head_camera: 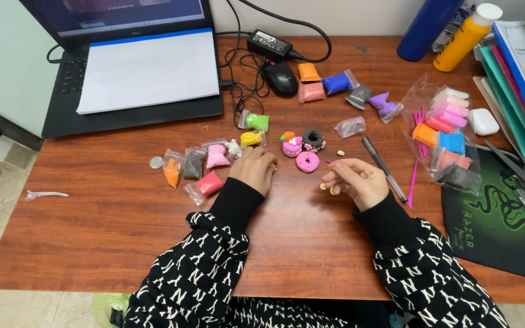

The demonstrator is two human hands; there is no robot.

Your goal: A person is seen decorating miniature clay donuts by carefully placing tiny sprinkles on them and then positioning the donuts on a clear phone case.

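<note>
The left hand [253,170] rests on the table [92,231], just right of a group of small clay bags [205,164]. The right hand [360,182] lies to its right. Between and behind the hands sit three clay doughnuts [304,149]. A pen [383,167] lies right of them, and a laptop [135,67] stands far behind, at left.

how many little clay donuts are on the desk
3: a pink donut nearest the hands, a dark brown donut behind it, and a pink topped one to its left. None seem hidden.
</note>
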